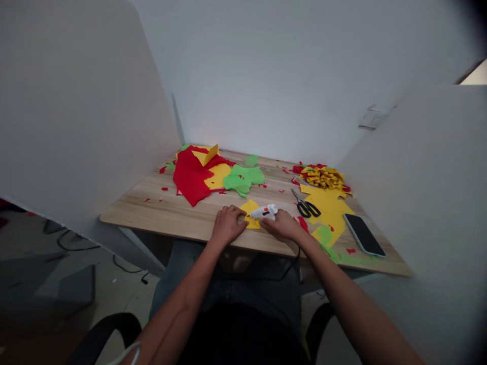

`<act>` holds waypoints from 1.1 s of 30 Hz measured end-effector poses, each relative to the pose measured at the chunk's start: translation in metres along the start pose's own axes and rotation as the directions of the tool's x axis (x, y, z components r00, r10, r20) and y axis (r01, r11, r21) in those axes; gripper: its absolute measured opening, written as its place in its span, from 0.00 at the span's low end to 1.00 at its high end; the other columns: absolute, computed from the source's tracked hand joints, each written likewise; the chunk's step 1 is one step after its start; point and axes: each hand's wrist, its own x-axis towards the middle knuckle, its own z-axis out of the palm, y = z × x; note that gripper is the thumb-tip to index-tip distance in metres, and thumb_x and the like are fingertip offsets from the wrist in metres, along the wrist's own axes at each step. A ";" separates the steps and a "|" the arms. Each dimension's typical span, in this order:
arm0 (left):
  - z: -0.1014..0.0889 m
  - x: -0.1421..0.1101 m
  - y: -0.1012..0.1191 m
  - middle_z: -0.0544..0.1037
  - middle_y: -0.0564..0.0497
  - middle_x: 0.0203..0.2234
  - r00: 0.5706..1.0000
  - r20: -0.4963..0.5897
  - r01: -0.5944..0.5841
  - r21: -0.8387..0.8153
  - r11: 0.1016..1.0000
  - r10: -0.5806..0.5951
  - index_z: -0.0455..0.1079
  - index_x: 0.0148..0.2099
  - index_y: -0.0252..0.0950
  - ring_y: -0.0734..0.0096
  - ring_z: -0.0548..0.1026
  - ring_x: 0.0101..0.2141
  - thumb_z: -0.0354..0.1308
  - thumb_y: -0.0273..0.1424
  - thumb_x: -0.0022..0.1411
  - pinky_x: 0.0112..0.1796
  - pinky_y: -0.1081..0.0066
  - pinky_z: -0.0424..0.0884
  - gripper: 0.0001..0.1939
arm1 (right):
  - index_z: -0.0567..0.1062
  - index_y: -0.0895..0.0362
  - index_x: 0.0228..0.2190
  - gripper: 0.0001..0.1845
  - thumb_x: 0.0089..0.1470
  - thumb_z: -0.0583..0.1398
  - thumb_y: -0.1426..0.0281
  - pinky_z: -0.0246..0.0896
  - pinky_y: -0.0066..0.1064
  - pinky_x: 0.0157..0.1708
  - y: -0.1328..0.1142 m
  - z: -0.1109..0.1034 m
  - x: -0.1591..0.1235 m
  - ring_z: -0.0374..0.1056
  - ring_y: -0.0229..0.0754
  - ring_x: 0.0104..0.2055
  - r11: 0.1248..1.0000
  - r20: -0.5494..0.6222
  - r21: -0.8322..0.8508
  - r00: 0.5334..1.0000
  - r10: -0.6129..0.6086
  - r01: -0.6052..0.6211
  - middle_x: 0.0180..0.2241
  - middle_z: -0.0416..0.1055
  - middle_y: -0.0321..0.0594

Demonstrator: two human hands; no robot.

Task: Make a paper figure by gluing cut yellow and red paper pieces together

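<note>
My right hand (pixel 280 223) is closed around a white glue gun (pixel 264 211), whose cord hangs down over the table's front edge. The gun's nozzle points left, at or just over a small yellow felt piece (pixel 250 206) near the front edge. My left hand (pixel 229 223) rests at the left side of that piece, thumb and fingers curved about its edge near the nozzle. Whether the fingers pinch the felt is hard to make out. Black-handled scissors (pixel 306 207) lie open to the right of my right hand.
Red felt (pixel 192 177), yellow sheets and green felt (pixel 243 178) lie at the back left. On the right are a yellow sheet (pixel 331 205), a heap of ruffled yellow pieces (pixel 323 177) and a phone (pixel 364 234). Scraps dot the wooden table (pixel 152 205). Partitions enclose it.
</note>
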 end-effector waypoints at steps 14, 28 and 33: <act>0.003 0.001 -0.002 0.77 0.50 0.44 0.999 -0.023 -0.025 -0.002 1.000 0.025 0.76 0.46 0.45 0.56 0.70 0.47 0.62 0.38 0.57 0.47 0.59 0.64 0.14 | 0.79 0.60 0.34 0.20 0.56 0.57 0.56 0.55 0.30 0.28 -0.001 -0.003 -0.002 0.72 0.47 0.34 1.000 -0.010 0.002 1.000 -0.002 0.002 0.35 0.79 0.52; 0.003 0.001 -0.002 0.77 0.50 0.43 1.000 -0.020 -0.022 -0.001 1.000 0.022 0.76 0.46 0.45 0.57 0.70 0.47 0.63 0.38 0.56 0.47 0.61 0.64 0.14 | 0.79 0.62 0.33 0.18 0.55 0.58 0.59 0.53 0.29 0.28 -0.002 0.003 0.001 0.70 0.46 0.32 1.000 0.011 0.010 1.000 -0.013 0.013 0.33 0.78 0.50; 0.003 0.002 -0.001 0.77 0.51 0.43 0.999 -0.027 -0.023 -0.004 1.000 0.023 0.76 0.45 0.45 0.57 0.70 0.47 0.63 0.39 0.56 0.47 0.60 0.63 0.14 | 0.79 0.61 0.33 0.17 0.55 0.58 0.60 0.53 0.29 0.28 -0.001 0.003 0.001 0.70 0.45 0.31 1.000 0.008 0.022 1.000 -0.018 0.018 0.32 0.78 0.49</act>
